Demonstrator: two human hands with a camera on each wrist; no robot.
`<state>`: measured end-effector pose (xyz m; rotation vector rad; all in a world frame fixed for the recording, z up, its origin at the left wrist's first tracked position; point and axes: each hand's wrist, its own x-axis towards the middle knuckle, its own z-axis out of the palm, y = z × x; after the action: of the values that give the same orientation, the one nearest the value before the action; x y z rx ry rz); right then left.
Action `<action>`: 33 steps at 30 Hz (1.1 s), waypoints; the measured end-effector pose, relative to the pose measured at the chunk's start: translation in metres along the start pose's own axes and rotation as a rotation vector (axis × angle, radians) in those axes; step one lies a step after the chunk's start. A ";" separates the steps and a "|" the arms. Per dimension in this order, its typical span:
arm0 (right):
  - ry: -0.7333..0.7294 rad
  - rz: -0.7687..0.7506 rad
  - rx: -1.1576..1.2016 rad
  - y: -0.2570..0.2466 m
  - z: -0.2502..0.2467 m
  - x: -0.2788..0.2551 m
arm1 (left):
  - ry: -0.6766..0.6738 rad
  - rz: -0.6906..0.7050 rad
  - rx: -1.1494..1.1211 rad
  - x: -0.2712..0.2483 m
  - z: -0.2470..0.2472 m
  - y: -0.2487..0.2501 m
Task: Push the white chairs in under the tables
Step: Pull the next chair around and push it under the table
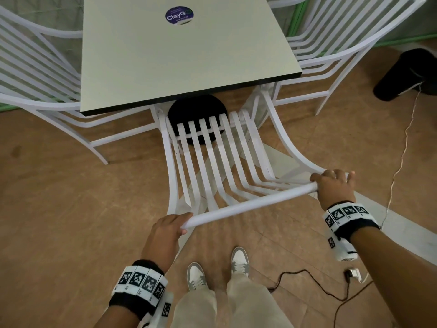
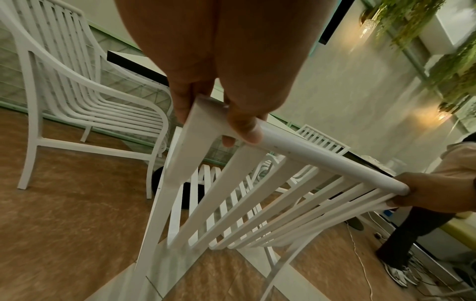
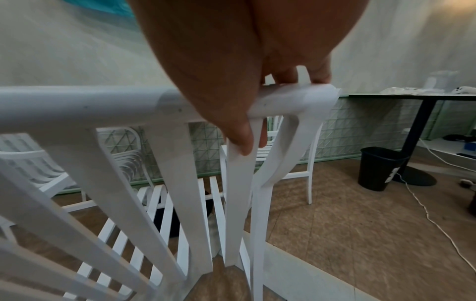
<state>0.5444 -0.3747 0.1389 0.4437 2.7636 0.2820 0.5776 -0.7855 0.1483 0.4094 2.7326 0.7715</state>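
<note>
Right, we read one label: a round dark-blue sticker (image 1: 179, 15) on the pale square bench (image 1: 184, 58) says "ClayG…" in white; the smaller print under it is too small to read. Bench top is smooth and matte with a thin black edge.

The white slatted chair with a round top rail (image 1: 250, 204) sits at the near side of the bench, front of its seat slats just under the bench edge, the backrest well out toward us. Slats are flat strips, curving from seat up into the back; the rail is a smooth tube.

Left hand (image 1: 165, 235) grips the left end of the rail, fingers (image 2: 229, 140) curled under it and thumb over the top. Right hand (image 1: 333, 188) grips the right end, fingers (image 3: 288, 75) wrapped over the corner, thumb down along the outermost slat.

Two more white slatted armchairs of the same make stand at the bench's sides: one left (image 1: 35, 74), one right (image 1: 335, 46).

A black round base (image 1: 196, 110) shows through the slats beneath the bench. A black plastic waste bin (image 3: 381, 171) stands on the brown tile floor (image 1: 59, 185) to the right; its contents aren't visible. Thin white cable (image 1: 402, 157) and a black cable (image 1: 307, 282) trail across the floor.
</note>
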 end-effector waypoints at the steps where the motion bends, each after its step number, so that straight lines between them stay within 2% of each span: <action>1: 0.006 -0.002 0.001 -0.001 0.001 0.000 | -0.008 -0.006 -0.008 0.001 0.000 -0.002; 9: 0.004 -0.008 0.001 -0.009 0.003 -0.003 | -0.009 -0.090 -0.048 0.006 -0.003 -0.015; 17: -0.008 -0.009 0.006 -0.011 0.001 0.005 | 0.054 -0.079 -0.034 0.009 -0.003 -0.011; 25: -0.024 -0.009 -0.020 0.002 -0.007 0.030 | 0.004 -0.039 -0.029 0.021 0.003 0.003; 33: 0.023 -0.014 -0.038 -0.003 0.000 0.019 | 0.005 -0.066 -0.064 0.017 0.000 -0.006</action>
<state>0.5267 -0.3715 0.1325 0.4136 2.7773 0.3383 0.5610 -0.7853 0.1423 0.3025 2.7025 0.8412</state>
